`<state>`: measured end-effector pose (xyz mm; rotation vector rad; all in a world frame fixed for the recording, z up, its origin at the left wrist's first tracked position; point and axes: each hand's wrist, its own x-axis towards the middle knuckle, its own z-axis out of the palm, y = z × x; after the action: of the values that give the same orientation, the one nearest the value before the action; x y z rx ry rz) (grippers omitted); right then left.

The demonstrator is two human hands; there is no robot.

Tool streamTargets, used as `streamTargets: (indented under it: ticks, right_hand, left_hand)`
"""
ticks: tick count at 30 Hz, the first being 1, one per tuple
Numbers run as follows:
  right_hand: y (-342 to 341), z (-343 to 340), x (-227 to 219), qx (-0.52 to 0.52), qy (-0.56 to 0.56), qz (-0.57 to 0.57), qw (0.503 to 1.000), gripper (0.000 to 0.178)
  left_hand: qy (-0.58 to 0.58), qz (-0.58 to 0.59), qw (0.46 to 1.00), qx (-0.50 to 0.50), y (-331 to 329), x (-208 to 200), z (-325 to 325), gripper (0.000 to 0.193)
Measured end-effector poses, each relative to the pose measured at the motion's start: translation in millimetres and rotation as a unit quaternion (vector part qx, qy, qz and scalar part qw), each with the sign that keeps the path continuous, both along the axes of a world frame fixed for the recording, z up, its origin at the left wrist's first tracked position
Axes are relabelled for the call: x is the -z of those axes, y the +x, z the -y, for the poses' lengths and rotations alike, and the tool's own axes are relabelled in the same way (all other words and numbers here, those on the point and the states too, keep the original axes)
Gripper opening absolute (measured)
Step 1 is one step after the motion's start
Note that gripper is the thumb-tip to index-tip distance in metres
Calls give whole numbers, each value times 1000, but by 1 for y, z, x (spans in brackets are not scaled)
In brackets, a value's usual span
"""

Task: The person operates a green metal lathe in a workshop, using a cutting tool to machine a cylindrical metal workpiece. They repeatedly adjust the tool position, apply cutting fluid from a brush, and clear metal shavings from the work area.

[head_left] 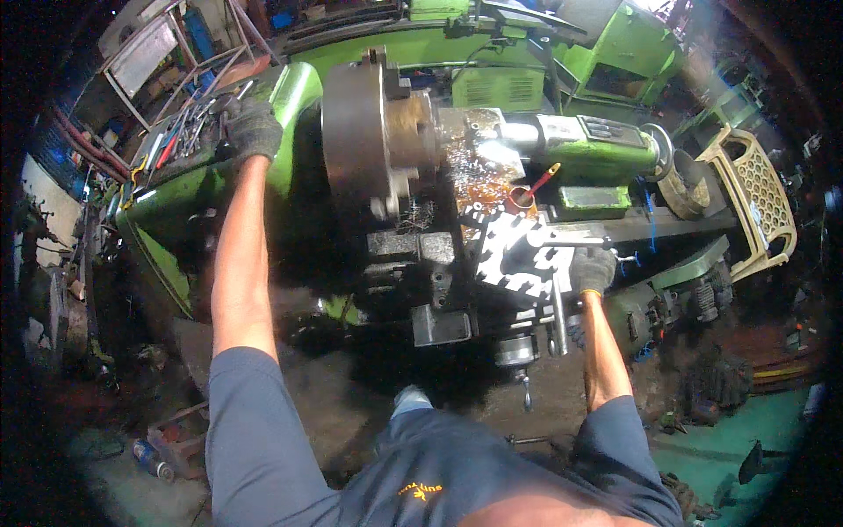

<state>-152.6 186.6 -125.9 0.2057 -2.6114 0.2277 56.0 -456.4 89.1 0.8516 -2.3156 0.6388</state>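
Both my hands wear dark gloves. My left hand [253, 133] is over the green headstock [300, 92] of a lathe, at the edge of a pile of hand tools [195, 127]. Its fingers look curled, but what they hold is dark and hard to make out. To the right, my right hand [594, 269] is closed at a shiny metal bar [571, 241], above the carriage. Beside that hand lies a black-and-white patterned board [509, 255]. A large round chuck [356, 132] stands between my two arms, with a steel workpiece face [413, 127] at its right.
A red-handled brush [546, 177] stands in a small pot [522, 200] on the oily bed. Behind is the green tailstock [606, 145] with its handwheel [659, 151]. A beige plastic chair [755, 193] is at the right. Metal curls [417, 215] hang below the chuck.
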Motion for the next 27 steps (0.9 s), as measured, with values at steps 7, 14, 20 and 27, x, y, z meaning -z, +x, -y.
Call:
streamTargets:
  ticks: [7, 14, 20, 27]
  right_hand:
    - [-12, -8, 10, -5, 16, 39, 999, 38]
    - [-5, -3, 2, -41, -33, -24, 998, 37]
    - [-6, -10, 1, -41, -21, 15, 999, 35]
    - [-10, -10, 11, -21, -7, 21, 1000, 37]
  left_hand:
    - [-13, -11, 1000, 3, -1, 3, 4, 15]
    - [-46, 37, 998, -28, -2, 2, 8, 16]
    - [-33, 25, 999, -18, -3, -2, -7, 17]
    - [-83, 1, 997, -5, -2, 7, 10, 17]
